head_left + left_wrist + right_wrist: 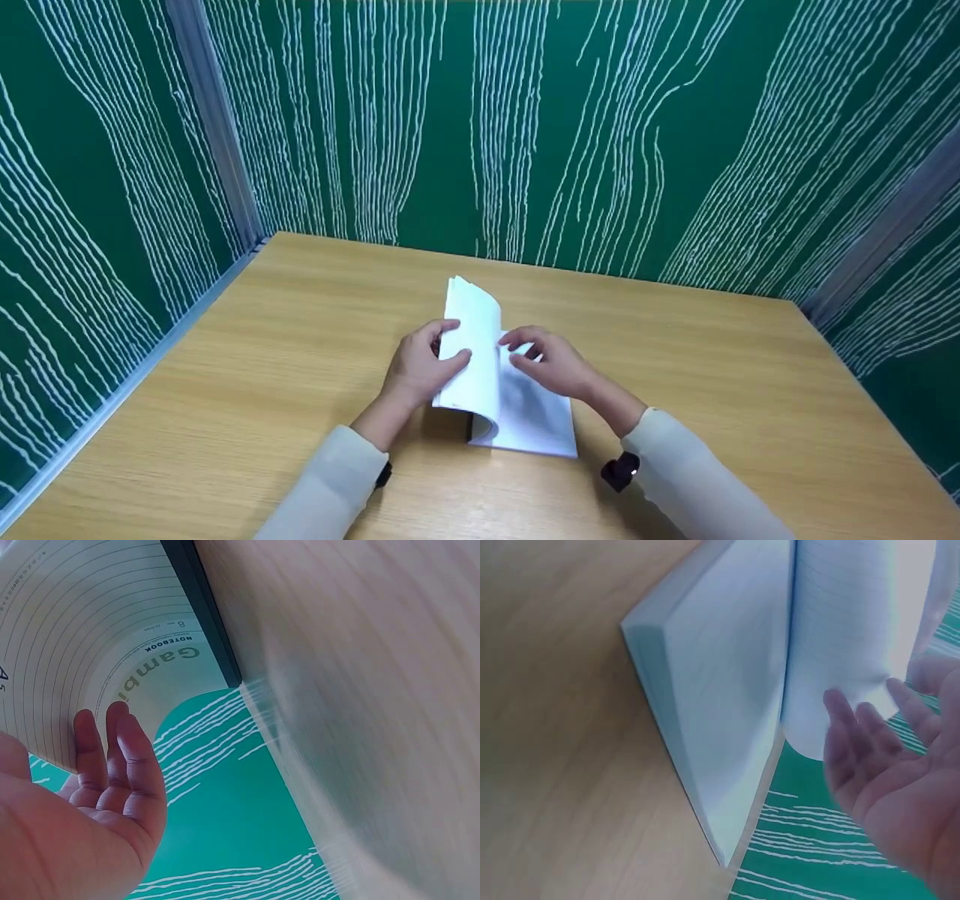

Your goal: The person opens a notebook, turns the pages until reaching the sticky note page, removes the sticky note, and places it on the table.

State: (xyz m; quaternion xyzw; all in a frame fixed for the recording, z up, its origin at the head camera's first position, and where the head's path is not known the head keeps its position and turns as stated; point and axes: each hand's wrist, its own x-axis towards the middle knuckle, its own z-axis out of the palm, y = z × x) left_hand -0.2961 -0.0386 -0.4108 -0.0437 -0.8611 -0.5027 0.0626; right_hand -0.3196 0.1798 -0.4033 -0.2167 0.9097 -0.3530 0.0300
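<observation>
A notebook (534,420) lies spread on the table, its front cover and a batch of white pages (471,337) raised and curving to the left. My left hand (418,365) grips the outer edge of this batch, thumb on the page side and fingers behind. In the left wrist view the cover (127,607) shows ruled lines, the word NOTEBOOK and a dark spine (204,615). My right hand (556,365) hovers over the lower pages with loosely bent fingers, fingertips right by the raised page. The right wrist view shows the thick lower page block (720,675) flat on the table.
The wooden table (300,337) extends around the notebook on all sides. Green panels (442,150) with wavy white lines stand behind it and along both sides, joined by grey posts (217,112). A dark wrist device (621,471) sits under the right sleeve.
</observation>
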